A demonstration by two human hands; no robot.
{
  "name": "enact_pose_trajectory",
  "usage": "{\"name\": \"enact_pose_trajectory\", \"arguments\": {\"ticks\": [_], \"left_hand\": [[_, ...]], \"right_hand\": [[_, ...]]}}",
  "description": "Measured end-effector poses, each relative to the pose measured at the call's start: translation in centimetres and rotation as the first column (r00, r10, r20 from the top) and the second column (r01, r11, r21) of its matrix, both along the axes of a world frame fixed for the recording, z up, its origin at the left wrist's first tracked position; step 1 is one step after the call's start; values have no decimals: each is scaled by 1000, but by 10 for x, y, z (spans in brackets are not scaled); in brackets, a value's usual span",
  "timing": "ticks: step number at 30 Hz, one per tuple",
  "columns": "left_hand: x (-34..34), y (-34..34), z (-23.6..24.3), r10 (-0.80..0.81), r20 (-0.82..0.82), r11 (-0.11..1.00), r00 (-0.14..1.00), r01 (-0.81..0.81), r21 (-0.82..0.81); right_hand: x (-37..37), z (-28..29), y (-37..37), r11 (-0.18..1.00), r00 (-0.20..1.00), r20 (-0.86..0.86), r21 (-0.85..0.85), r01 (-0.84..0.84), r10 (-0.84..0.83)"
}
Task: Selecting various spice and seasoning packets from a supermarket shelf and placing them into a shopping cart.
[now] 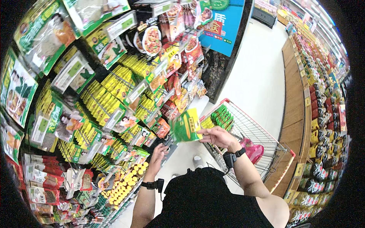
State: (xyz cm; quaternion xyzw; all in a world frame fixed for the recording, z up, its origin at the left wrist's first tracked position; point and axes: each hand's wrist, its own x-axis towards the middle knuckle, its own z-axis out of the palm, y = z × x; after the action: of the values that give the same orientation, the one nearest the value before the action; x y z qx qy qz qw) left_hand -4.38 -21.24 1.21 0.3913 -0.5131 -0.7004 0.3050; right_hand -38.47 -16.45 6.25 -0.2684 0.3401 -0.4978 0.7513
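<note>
So the green-and-yellow packet [184, 127] is up in the air between the shelf display and the shopping cart [262, 128], just off the cart's near left corner. Its broad face is turned up toward the wearer, with the yellow strip on the right side running nearly up and down and leaning a bit, top end to the left. It looks about as wide as it is tall (fisheye bend and all), so I honestly can't call a long axis.

The right hand [218, 137] has it pinched by the right edge, thumb and fingers nearly closed on it, the rest of the packet sticking out leftward. That arm comes in from the lower right, elbow bent, a black wristband [235, 155] on it.

The left hand [156, 159] is loosely half curled with nothing visible in it, near the lower shelf edge; can't tell if the fingertips touch anything. Its forearm rises almost straight from the bottom.

In the cart: green packets [222, 117] and a pink bag [252, 150].
</note>
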Motion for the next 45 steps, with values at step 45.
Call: {"name": "enact_pose_trajectory", "arguments": {"ticks": [45], "left_hand": [[37, 49, 14, 62, 275, 942, 959, 35, -332]], "right_hand": [[123, -45, -26, 903, 837, -427, -97, -418, 342]]}}
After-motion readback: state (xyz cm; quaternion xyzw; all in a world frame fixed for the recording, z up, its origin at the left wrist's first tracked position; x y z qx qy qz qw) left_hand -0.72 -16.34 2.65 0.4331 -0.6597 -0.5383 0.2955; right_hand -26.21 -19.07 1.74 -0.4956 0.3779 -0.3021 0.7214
